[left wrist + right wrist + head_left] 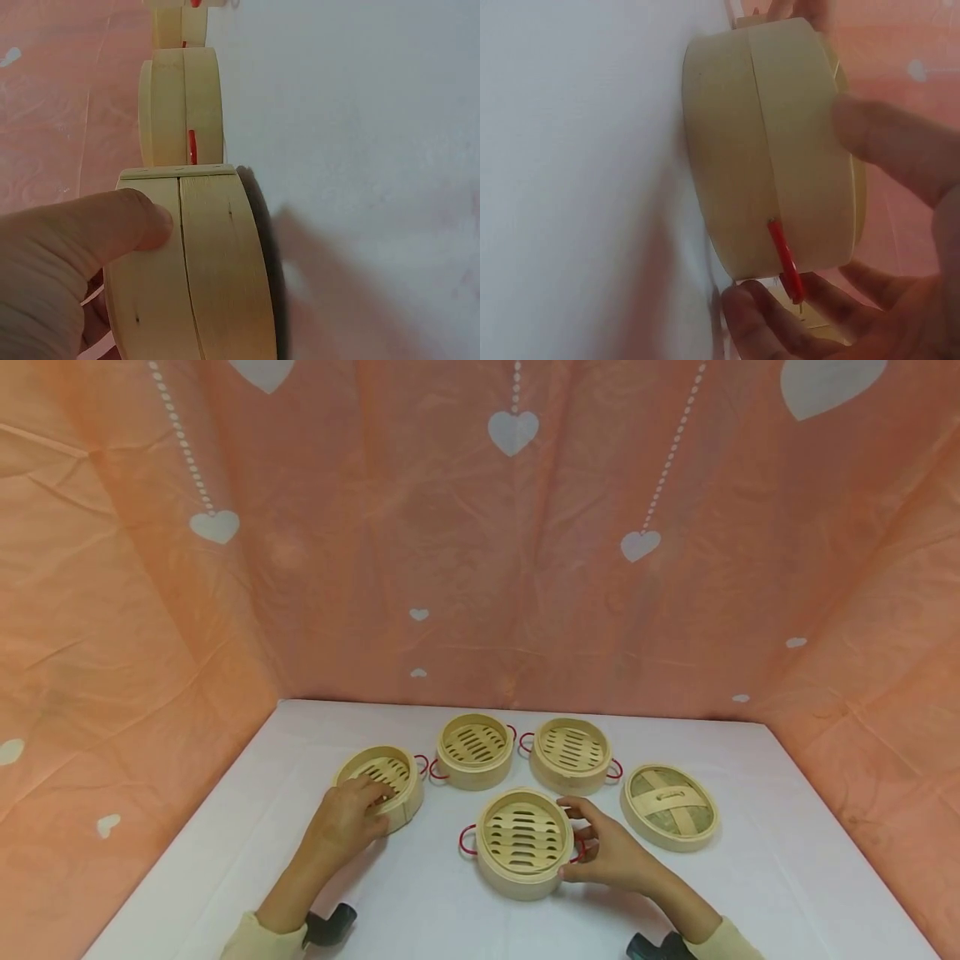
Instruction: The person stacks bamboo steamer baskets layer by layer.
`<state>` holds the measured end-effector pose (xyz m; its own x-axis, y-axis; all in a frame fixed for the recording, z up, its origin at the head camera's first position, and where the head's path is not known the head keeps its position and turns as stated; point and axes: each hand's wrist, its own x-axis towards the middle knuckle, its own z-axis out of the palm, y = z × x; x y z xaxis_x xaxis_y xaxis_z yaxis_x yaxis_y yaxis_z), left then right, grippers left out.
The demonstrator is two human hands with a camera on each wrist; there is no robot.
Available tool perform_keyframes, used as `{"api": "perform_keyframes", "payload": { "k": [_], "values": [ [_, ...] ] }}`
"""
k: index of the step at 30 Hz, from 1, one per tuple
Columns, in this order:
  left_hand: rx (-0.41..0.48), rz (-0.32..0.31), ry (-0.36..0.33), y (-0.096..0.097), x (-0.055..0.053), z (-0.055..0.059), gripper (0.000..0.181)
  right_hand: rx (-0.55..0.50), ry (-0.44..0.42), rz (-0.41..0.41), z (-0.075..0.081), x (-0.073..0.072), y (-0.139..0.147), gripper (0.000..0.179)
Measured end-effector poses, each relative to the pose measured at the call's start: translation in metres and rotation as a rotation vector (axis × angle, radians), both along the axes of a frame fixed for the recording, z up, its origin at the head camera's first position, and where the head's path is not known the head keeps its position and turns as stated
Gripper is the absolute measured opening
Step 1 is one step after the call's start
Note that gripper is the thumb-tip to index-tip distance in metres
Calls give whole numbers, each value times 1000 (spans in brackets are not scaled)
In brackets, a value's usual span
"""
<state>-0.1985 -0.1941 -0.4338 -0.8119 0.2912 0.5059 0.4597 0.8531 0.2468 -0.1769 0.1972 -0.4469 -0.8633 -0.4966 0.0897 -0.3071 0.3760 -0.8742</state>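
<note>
My left hand (347, 817) pinches the near rim of the leftmost bamboo steamer basket (402, 810). In the left wrist view its thumb presses the basket's outer wall (225, 262), while the other fingers are mostly hidden behind the rim. At the front middle stands another bamboo steamer basket (517, 883) with a slatted base and red handles. My right hand (611, 852) grips this basket's right side. The right wrist view shows the thumb on the upper edge of the basket wall (727, 135) and the fingers curled at its far side near a red handle (786, 259).
Two more slatted steamer baskets, one centre-left (476, 777) and one centre-right (570, 781), stand at the back. A woven bamboo lid (675, 839) lies at the right. White cloth covers the table (787, 877); an orange curtain (465, 568) with hearts surrounds it.
</note>
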Motion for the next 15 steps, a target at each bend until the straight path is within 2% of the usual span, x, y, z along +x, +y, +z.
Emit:
{"api": "perform_keyframes", "payload": {
  "k": [9,15],
  "values": [
    [-22,16,22,0,3,5,30,22,-5,-17,4,0,0,88],
    [-42,11,62,0,7,8,30,20,-29,-25,4,1,-2,87]
  ]
}}
